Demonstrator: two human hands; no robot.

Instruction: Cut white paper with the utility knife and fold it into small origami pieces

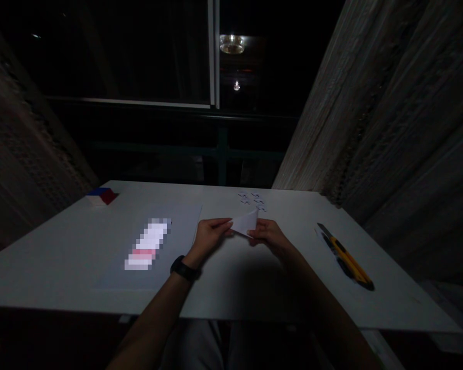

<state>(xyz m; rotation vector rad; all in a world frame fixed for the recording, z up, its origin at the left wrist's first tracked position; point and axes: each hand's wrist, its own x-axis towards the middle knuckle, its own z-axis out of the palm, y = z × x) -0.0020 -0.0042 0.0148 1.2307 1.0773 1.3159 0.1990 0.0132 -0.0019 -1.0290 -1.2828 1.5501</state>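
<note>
Between my two hands, just above the table, is a small piece of white paper (245, 223), roughly triangular and apparently folded. My left hand (212, 232), with a dark watch on its wrist, pinches the paper's left corner between thumb and fingers. On the other side my right hand (269, 236) grips the right edge, its thumb in front. Beyond the paper lie several small white cut-outs (250, 199) with dark marks; their exact kind is too small to make out.
A yellow and black utility knife (347, 259) lies at the right. On a large pale sheet (177, 241) at the left rests a bright, blurred-out phone-like screen (148, 244). A blue, red and white block (101, 196) sits at the white table's (224, 303) far left. Curtains flank a dark window.
</note>
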